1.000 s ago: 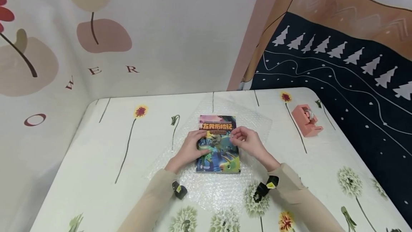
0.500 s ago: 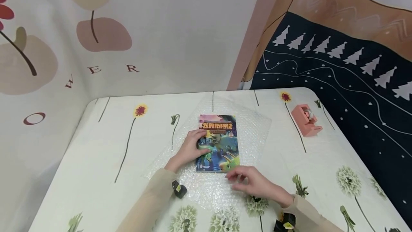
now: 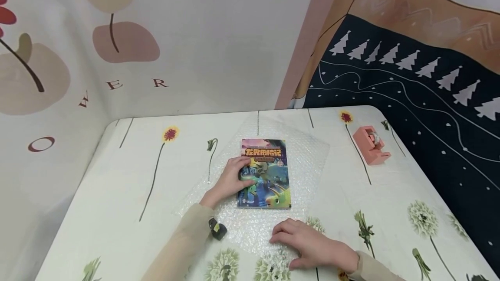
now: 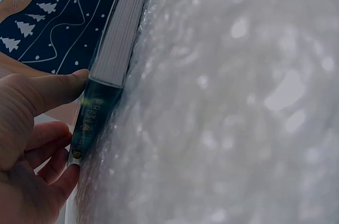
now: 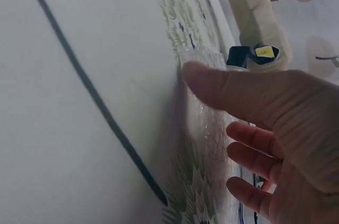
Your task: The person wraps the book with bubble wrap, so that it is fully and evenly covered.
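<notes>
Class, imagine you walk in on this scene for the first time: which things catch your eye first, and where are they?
The bright comic book stands out, lying on a sheet of bubble wrap in the middle of the flowered table, with the left hand resting on its left edge. The right hand lies on the wrap's near edge. A pink tape dispenser sits apart at the far right.

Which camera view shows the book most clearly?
The head view: the whole colourful cover of the book shows, lying on bubble wrap under the left hand. The left wrist view shows only its spine and page edges. The right wrist view does not show it.
</notes>
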The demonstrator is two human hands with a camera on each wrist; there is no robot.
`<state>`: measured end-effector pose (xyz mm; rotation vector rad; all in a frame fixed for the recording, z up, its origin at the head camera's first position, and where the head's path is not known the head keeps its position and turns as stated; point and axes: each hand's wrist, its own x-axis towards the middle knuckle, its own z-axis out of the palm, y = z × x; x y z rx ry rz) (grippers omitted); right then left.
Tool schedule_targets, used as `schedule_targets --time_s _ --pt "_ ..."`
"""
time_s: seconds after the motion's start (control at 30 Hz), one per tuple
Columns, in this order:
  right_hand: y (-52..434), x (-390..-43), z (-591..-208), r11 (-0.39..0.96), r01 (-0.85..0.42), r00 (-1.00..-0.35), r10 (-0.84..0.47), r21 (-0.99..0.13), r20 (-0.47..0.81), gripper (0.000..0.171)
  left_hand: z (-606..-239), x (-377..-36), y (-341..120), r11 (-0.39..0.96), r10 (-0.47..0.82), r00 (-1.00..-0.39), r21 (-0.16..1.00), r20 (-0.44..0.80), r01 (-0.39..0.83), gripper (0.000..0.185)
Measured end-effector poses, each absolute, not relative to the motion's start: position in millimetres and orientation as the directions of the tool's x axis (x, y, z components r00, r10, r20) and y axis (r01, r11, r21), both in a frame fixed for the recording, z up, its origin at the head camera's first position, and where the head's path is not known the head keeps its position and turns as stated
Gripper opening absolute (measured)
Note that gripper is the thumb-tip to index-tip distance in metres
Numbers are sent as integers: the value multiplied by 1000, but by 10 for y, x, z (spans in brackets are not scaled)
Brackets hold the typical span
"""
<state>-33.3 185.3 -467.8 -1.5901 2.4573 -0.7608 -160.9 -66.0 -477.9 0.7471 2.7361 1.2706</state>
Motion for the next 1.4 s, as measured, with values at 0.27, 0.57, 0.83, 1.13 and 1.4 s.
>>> schedule_targets --time_s 0.27,0.57,0.83,1.13,1.4 --pt "1852 -345 -4660 320 -908 -371 -914 -268 164 52 -4763 -1613 -665 555 439 -884 726 158 406 64" --pt "1792 -390 -4509 249 -963 -269 -903 -104 334 23 -4754 -1624 -662 570 450 -883 718 136 401 63" --pt "1747 -681 -4265 334 -938 -333 -808 -89 487 33 -4610 -1690 -750 559 524 -851 744 27 367 53" --pt "1716 -1023 -4280 428 -824 -566 -597 -370 569 3 -4480 -1690 -859 477 617 -784 824 -65 307 45" --pt "1662 -1167 -4393 519 -608 -789 -478 -600 386 4 -4353 -1751 -920 537 658 -716 812 -233 230 51"
